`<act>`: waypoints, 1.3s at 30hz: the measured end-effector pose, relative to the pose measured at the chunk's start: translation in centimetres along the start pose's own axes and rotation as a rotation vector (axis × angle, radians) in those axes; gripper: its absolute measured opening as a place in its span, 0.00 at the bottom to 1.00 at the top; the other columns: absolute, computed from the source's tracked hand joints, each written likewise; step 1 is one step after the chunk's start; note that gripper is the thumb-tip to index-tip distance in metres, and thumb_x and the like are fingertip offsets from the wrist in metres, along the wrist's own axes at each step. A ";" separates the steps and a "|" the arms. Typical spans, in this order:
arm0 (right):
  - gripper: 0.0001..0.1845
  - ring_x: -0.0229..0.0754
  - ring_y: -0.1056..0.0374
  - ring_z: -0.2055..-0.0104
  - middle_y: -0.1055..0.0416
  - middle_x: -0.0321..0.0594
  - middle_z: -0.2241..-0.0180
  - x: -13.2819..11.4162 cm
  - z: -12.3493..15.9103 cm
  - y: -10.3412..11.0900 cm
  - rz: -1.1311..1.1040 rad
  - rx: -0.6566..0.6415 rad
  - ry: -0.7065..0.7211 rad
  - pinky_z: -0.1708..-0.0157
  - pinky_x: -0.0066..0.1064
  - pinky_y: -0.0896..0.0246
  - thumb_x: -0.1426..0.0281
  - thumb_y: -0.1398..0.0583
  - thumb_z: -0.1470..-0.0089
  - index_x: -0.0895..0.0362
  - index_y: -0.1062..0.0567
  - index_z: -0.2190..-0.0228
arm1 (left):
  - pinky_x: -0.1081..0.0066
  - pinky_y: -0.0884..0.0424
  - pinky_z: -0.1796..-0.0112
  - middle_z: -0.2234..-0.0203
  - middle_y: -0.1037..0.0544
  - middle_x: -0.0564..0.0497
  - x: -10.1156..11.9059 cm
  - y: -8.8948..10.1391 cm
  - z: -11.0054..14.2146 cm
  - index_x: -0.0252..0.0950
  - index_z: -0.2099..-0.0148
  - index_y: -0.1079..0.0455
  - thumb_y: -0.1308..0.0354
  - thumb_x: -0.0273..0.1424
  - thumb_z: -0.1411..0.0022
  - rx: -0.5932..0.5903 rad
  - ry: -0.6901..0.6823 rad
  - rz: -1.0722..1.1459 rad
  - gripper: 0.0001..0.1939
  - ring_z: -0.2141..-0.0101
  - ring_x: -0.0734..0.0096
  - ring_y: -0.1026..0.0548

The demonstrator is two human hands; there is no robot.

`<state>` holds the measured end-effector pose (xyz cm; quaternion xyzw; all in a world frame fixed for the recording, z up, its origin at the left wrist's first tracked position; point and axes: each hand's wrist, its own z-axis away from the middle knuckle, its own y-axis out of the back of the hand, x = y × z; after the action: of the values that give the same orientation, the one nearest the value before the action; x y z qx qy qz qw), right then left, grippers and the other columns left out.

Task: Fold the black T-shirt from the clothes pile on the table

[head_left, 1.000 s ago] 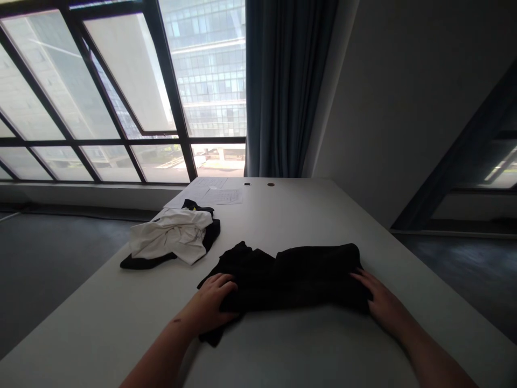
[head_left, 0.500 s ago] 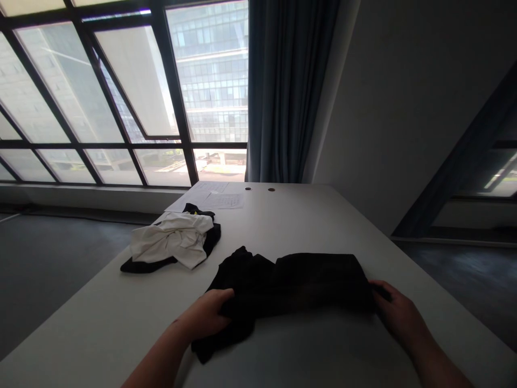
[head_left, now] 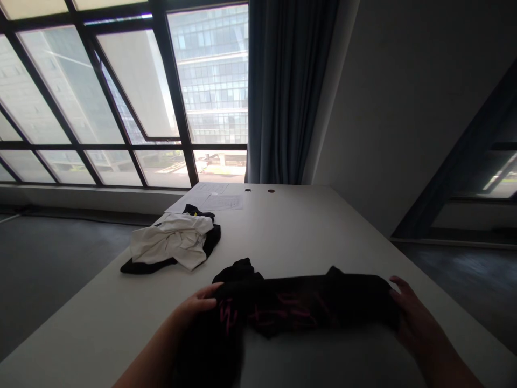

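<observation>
I have the fingers of the left hand (head_left: pixel 196 308) clamped on one end of the black cloth (head_left: pixel 355 302); those of the right hand (head_left: pixel 417 319) are closed on the other end, though shadow hides much of that grip. The cloth stretches between them over the near part of the table (head_left: pixel 307 231), its pink print (head_left: pixel 302 315) turned my way, with a loose part drooping below the left hand and a crumpled bit showing behind. To work it well, I judge, I should draw both ends apart evenly, hold them level so the top edge runs straight, and pinch lightly enough that the drooping part falls free instead of bunching. Farther off to the left, well apart from it, a white cloth (head_left: pixel 172 240) lies crumpled over dark cloth (head_left: pixel 212 238), near some papers (head_left: pixel 222 202).
</observation>
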<state>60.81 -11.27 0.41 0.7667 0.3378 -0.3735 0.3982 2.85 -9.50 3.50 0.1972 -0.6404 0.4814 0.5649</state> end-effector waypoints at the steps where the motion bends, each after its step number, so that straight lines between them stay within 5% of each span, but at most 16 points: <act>1: 0.23 0.62 0.29 0.41 0.23 0.48 0.48 -0.2 0.0 -0.3 -0.036 -0.034 0.010 0.44 0.52 0.30 0.46 0.36 0.52 0.47 0.20 0.60 | 0.60 0.27 0.50 0.52 0.18 0.44 0.2 -0.2 -0.3 0.37 0.43 0.23 0.28 0.40 0.47 0.104 -0.039 -0.035 0.29 0.53 0.52 0.20; 5: 0.28 0.57 0.27 0.43 0.22 0.49 0.46 -1.6 0.0 -2.7 -0.056 -0.170 -0.045 0.45 0.47 0.28 0.48 0.39 0.43 0.48 0.26 0.45 | 0.58 0.27 0.49 0.58 0.17 0.46 0.5 -0.3 -1.9 0.37 0.52 0.23 0.34 0.47 0.43 0.498 -0.193 -0.452 0.22 0.53 0.51 0.21; 11: 0.29 0.59 0.35 0.35 0.27 0.47 0.41 -2.9 0.4 -5.5 0.376 -0.188 0.141 0.33 0.54 0.43 0.50 0.38 0.48 0.50 0.23 0.48 | 0.52 0.30 0.44 0.49 0.21 0.42 -1.1 1.9 -3.0 0.37 0.45 0.29 0.46 0.40 0.37 0.743 -0.345 -0.991 0.21 0.49 0.53 0.23; 17: 0.31 0.61 0.27 0.45 0.24 0.53 0.48 -1.9 0.0 -5.2 0.521 -0.149 -0.013 0.42 0.53 0.35 0.50 0.40 0.48 0.55 0.25 0.48 | 0.54 0.37 0.36 0.39 0.27 0.43 -1.5 -0.6 -2.8 0.40 0.36 0.30 0.52 0.36 0.29 0.452 -0.409 -1.218 0.23 0.39 0.58 0.30; 22: 0.32 0.56 0.28 0.42 0.25 0.49 0.44 -2.8 0.6 -5.0 0.423 -0.272 -0.050 0.42 0.47 0.35 0.61 0.42 0.50 0.53 0.27 0.43 | 0.55 0.38 0.35 0.38 0.27 0.44 -0.6 -2.5 -2.5 0.38 0.56 0.20 0.57 0.40 0.25 0.278 -0.326 -1.310 0.24 0.38 0.56 0.31; 29: 0.39 0.51 0.25 0.47 0.24 0.45 0.46 -5.2 1.7 -5.3 0.282 -0.457 -0.064 0.46 0.41 0.34 0.70 0.44 0.56 0.52 0.32 0.39 | 0.57 0.31 0.41 0.38 0.27 0.42 0.3 -3.6 -1.8 0.38 0.66 0.26 0.58 0.44 0.25 0.165 -0.198 -1.331 0.25 0.42 0.55 0.26; 34: 0.34 0.49 0.23 0.52 0.21 0.42 0.50 -5.4 1.5 -5.7 0.268 -0.310 -0.076 0.49 0.38 0.32 0.65 0.41 0.50 0.50 0.30 0.40 | 0.61 0.32 0.42 0.43 0.22 0.44 0.9 -3.9 -1.6 0.38 0.62 0.21 0.60 0.44 0.26 0.175 -0.148 -1.288 0.28 0.46 0.56 0.23; 39: 0.29 0.53 0.23 0.55 0.19 0.46 0.57 -4.6 1.1 -5.6 0.343 0.008 -0.114 0.53 0.41 0.31 0.52 0.39 0.48 0.54 0.22 0.48 | 0.64 0.30 0.49 0.50 0.19 0.45 2.1 -5.7 -1.0 0.38 0.74 0.26 0.54 0.43 0.28 0.041 -0.100 -1.291 0.26 0.53 0.57 0.21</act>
<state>53.70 -10.67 1.84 0.7921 0.1774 -0.3443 0.4717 7.33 -10.66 7.59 0.5755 -0.4094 0.0472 0.7064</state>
